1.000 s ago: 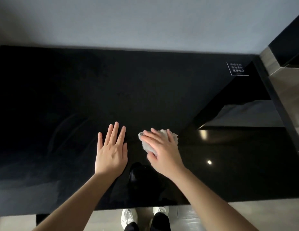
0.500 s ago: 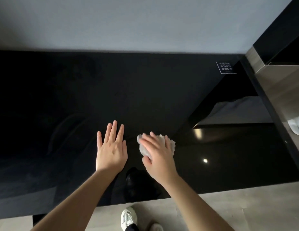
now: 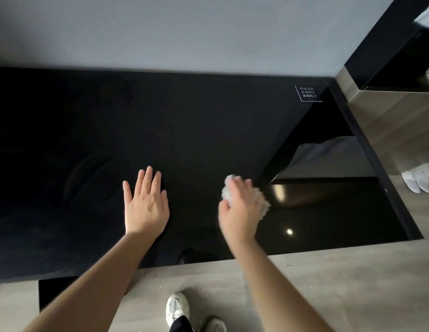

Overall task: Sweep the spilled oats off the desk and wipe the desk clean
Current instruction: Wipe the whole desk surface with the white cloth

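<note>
The glossy black desk [image 3: 208, 128] fills most of the head view, and I see no oats on its surface. My left hand [image 3: 146, 207] lies flat on the desk with its fingers spread. A hand's width to the right, my right hand [image 3: 239, 209] presses down on a crumpled white tissue [image 3: 262, 202], which sticks out past the fingers on the far and right sides. That hand is blurred by motion. A few pale specks [image 3: 160, 286] lie on the floor just below the desk's front edge.
A small sticker with white text [image 3: 308, 93] sits at the desk's far right corner. A wood and black shelf unit [image 3: 388, 116] stands to the right, with white slippers [image 3: 418, 178] beside it. My shoes [image 3: 176, 307] stand on the grey floor below the front edge.
My right hand has slid the tissue to the right, away from my left hand. The left hand stays flat in place. The view has shifted back, showing more floor.
</note>
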A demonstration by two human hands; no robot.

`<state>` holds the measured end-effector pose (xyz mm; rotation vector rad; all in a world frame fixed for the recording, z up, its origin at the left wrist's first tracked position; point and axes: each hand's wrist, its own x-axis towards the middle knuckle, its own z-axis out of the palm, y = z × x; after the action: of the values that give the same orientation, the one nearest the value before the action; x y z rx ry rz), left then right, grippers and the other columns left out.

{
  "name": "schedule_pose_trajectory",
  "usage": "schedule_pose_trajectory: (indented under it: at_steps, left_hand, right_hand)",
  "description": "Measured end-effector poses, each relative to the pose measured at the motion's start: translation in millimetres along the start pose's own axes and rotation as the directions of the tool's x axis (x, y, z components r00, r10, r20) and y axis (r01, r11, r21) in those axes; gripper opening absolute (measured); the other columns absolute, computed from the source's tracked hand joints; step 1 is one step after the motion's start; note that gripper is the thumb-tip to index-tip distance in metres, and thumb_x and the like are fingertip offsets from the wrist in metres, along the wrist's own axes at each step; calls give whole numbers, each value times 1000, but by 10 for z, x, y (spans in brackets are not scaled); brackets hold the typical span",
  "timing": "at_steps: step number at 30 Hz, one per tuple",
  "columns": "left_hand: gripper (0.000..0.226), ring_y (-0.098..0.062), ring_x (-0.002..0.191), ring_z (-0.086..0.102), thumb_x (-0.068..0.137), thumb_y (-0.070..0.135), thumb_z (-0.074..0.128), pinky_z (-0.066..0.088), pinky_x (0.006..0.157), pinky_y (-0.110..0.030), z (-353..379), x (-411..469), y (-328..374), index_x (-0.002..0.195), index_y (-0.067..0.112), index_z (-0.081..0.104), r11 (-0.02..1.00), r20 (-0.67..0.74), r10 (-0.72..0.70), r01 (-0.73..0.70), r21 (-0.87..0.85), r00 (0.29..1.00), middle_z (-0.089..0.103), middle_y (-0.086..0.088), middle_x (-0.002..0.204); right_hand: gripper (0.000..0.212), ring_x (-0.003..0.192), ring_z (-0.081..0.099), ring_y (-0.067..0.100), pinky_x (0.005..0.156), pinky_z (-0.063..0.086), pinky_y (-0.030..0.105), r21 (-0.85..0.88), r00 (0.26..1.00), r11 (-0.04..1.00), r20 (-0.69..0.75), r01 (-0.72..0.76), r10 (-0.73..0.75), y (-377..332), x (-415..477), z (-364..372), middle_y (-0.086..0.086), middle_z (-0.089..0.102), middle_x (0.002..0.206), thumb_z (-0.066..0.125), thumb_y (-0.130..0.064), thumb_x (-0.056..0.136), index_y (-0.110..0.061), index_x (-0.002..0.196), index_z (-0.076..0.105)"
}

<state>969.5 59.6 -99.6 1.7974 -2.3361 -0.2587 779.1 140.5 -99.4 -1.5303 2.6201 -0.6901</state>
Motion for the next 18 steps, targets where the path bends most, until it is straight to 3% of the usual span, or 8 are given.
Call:
schedule_pose_trajectory:
  at_steps: [2, 4, 6, 8, 10, 14, 16, 18]
  left_hand:
    - [52, -22, 148, 9, 101, 30, 30, 5, 119, -51, -24, -215, -19, 148, 11, 30, 999, 12, 33, -33, 0, 999, 20, -8, 159]
    - [54, -21, 148, 7, 100, 34, 22, 6, 119, -49, -5, -413, -53, 149, 13, 28, 998, 42, 60, -61, 17, 997, 18, -7, 159]
    - [55, -20, 148, 4, 100, 35, 21, 5, 119, -49, 25, -495, -86, 150, 15, 25, 998, 61, 59, -61, 23, 996, 14, -5, 160]
    - [53, -19, 148, 2, 101, 32, 28, 5, 120, -48, 56, -502, -89, 151, 15, 25, 999, 64, 46, -46, 2, 997, 13, -4, 160]
    - [53, -18, 148, 2, 101, 30, 31, 4, 120, -47, 48, -509, -77, 151, 15, 25, 999, 55, 45, -45, -6, 997, 14, -4, 160]
    - [52, -19, 149, 4, 101, 30, 32, 4, 120, -47, 34, -514, -74, 151, 15, 27, 999, 49, 45, -44, -16, 998, 15, -4, 160]
    - [52, -19, 149, 3, 101, 32, 29, 2, 120, -46, 40, -512, -70, 151, 15, 25, 999, 48, 40, -39, -21, 998, 14, -4, 160]
    - [53, -18, 149, 2, 101, 33, 27, 0, 120, -45, 40, -504, -74, 151, 16, 25, 999, 45, 40, -39, -25, 998, 14, -3, 160]
  right_hand:
    - [56, 136, 41, 24, 112, 31, 53, 99, 965, 970, 118, 222, -233, -280, -355, 42, -3, 54, 137, 62, -12, 76, -23, 131, 54]
    - [58, 137, 40, 21, 116, 26, 49, 168, 885, 904, 201, 392, -421, -245, -541, 4, -6, 54, 138, 59, -11, 77, -25, 133, 53]
    - [59, 139, 37, 18, 116, 24, 48, 183, 838, 871, 241, 456, -489, 45, -476, -101, -10, 51, 141, 54, -13, 78, -28, 135, 51]
    - [57, 139, 37, 19, 115, 27, 50, 132, 904, 925, 202, 356, -377, 423, -314, -219, -10, 52, 140, 52, -15, 78, -27, 134, 53]
    - [55, 136, 42, 26, 109, 33, 54, 66, 983, 984, 70, 167, -172, 854, -150, -363, -5, 56, 138, 54, -12, 75, -24, 129, 59]
    - [50, 132, 43, 36, 112, 25, 59, -9, 971, 972, -49, -235, 234, 1281, 17, -490, 10, 56, 136, 59, -6, 83, -17, 131, 57]
    - [51, 130, 45, 35, 111, 25, 59, -22, 958, 960, -77, -280, 277, 1034, -48, -387, 7, 57, 135, 58, -6, 81, -17, 131, 56]
    - [54, 132, 44, 32, 110, 29, 60, -17, 986, 987, -48, -159, 158, 608, -251, -238, 3, 57, 136, 61, -7, 79, -19, 131, 56]
